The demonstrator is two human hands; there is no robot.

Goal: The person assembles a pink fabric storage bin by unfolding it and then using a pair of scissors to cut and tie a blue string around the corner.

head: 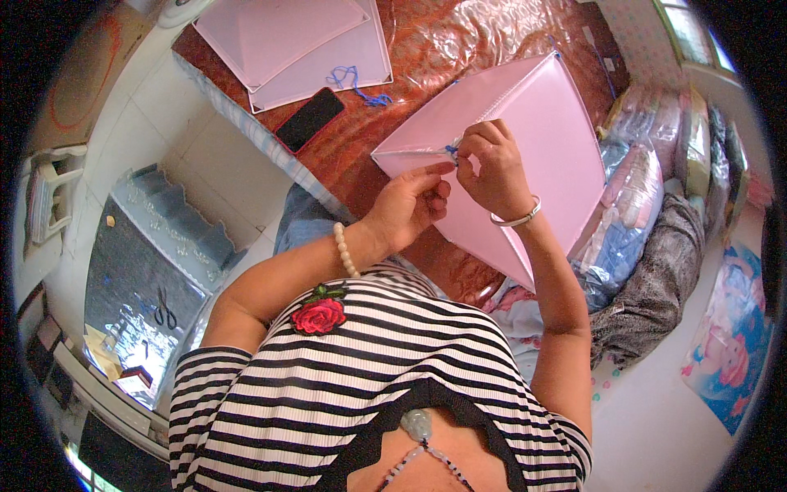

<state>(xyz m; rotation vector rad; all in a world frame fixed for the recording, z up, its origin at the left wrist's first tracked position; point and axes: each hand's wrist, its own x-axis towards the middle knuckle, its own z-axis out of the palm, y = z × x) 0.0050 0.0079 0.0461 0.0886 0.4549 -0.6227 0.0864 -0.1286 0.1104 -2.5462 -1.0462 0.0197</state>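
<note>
Pink fabric panels with stiff edges (553,135) form a folded, box-like shape on the table before me. Blue cord (452,149) is knotted at a corner where panel edges meet. My right hand (492,166) pinches at this knot with thumb and forefinger. My left hand (415,200) comes from the left, its forefinger stretched to the same corner and its other fingers curled. What lies between the fingertips is too small to make out fully.
Flat pink panels (320,92) lie at the table's far left, with loose blue cord (359,89) and a red-edged smartphone (310,120) nearby. Bagged textiles (633,203) and a grey furry cloth (658,289) are heaped at right. Scissors (164,309) rest on a side table at left.
</note>
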